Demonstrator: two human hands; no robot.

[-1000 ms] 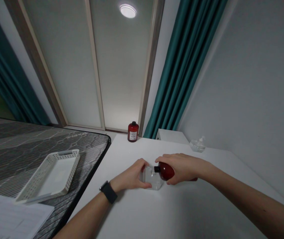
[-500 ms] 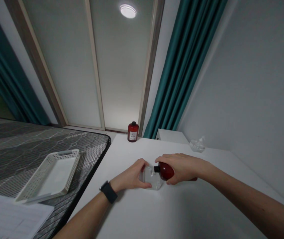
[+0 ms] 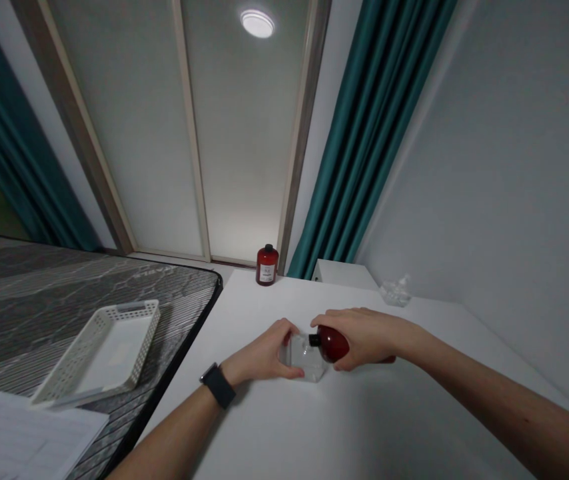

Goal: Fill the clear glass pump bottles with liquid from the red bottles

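My left hand [image 3: 268, 350], with a dark watch on its wrist, is closed around the left side of a clear bottle [image 3: 307, 363] on the white table [image 3: 284, 433]. A dark red bottle [image 3: 333, 344] with a black neck lies tilted sideways in my right hand [image 3: 367, 333]. Its neck points left, over the top of the clear bottle. Whether liquid is flowing I cannot make out. The palm hides the rear of the red bottle.
Another red bottle [image 3: 266, 268] with a white label and black cap stands at the table's far edge. A clear pump-like piece [image 3: 396, 292] lies by the wall. On the bed [image 3: 184, 287] to the left are a white basket [image 3: 147, 333] and papers [image 3: 29, 433].
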